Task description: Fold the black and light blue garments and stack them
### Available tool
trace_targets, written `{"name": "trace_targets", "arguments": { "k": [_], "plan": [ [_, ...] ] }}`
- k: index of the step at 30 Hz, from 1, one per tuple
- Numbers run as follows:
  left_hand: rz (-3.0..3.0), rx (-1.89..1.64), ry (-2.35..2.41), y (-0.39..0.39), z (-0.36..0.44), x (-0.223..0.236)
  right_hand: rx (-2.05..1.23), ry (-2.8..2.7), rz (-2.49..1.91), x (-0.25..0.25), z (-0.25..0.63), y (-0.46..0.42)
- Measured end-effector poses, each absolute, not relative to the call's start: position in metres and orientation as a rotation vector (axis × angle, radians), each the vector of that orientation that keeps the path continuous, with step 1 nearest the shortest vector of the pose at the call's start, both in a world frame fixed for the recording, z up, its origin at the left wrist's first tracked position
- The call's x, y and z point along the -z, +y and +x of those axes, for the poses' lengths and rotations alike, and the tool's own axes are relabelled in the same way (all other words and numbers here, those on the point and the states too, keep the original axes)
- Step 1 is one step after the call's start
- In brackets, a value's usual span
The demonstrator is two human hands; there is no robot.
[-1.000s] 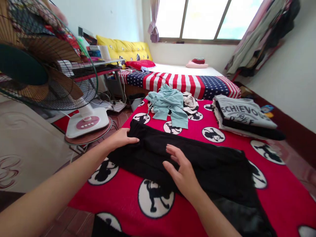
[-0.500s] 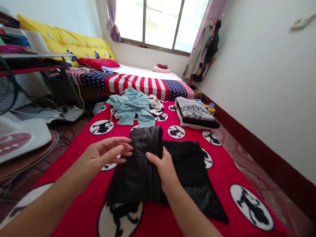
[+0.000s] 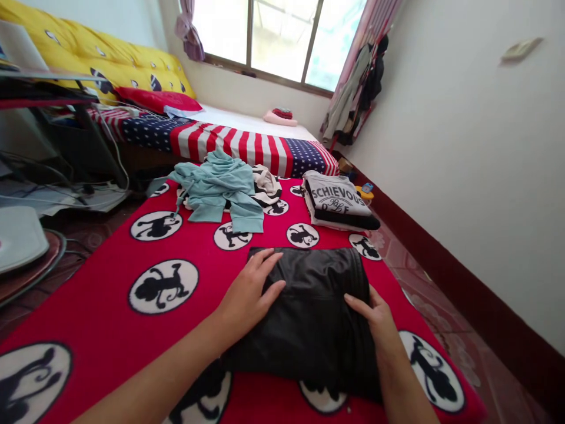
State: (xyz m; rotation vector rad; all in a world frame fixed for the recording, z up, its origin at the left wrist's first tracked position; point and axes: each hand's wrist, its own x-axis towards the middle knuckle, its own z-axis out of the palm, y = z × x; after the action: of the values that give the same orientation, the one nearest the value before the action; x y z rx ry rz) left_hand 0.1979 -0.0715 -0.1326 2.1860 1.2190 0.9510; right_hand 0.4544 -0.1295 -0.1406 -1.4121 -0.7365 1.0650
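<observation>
A black garment [image 3: 309,318], smooth and slightly shiny, lies folded into a compact block on the red blanket [image 3: 101,294], which has white circles with black figures. My left hand [image 3: 249,288] rests flat on its left part, fingers spread and not gripping. My right hand [image 3: 373,312] lies against its right edge, fingers on the fabric. Farther up the blanket lie a crumpled teal garment [image 3: 216,188] and a black-and-white garment [image 3: 267,185], partly under it. A folded stack topped by a grey printed shirt [image 3: 338,197] sits to the right of them.
A mattress with a stars-and-stripes cover [image 3: 229,144] lies beyond the blanket, below a window. A yellow cushion [image 3: 101,59] and a red pillow [image 3: 154,100] lie at its left. Cables and a fan base [image 3: 17,238] sit left; a tiled floor [image 3: 441,282] runs along the right wall.
The black garment is now folded into a shorter, compact block. My hands have moved apart to either side of it, and the view has turned slightly left.
</observation>
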Motion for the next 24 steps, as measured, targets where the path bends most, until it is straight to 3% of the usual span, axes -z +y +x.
{"name": "trace_targets", "arguments": {
  "k": [5, 8, 11, 14, 17, 24],
  "plan": [
    [2.463, -0.766, 1.348, -0.071, 0.227, 0.158, -0.899, -0.964, -1.684, 0.161, 0.485, -0.133],
    [2.543, -0.715, 1.399, -0.073, 0.24, 0.168, -0.393, -1.211, -2.045, 0.157, 0.485, -0.135],
    [2.56, -0.702, 1.425, -0.074, 0.246, 0.172, 0.082, -1.512, -1.984, 0.137, 0.458, -0.135],
    [2.557, -0.713, 1.415, -0.073, 0.245, 0.172, 0.08, -1.888, -1.749, 0.125, 0.425, -0.124],
    [2.531, -0.68, 1.382, -0.069, 0.232, 0.171, 0.011, -2.14, -1.795, 0.141, 0.417, -0.106],
    [2.255, -0.721, 1.434, -0.064, 0.195, 0.186, 0.062, -2.143, -1.974, 0.187, 0.442, -0.088]
  ]
}}
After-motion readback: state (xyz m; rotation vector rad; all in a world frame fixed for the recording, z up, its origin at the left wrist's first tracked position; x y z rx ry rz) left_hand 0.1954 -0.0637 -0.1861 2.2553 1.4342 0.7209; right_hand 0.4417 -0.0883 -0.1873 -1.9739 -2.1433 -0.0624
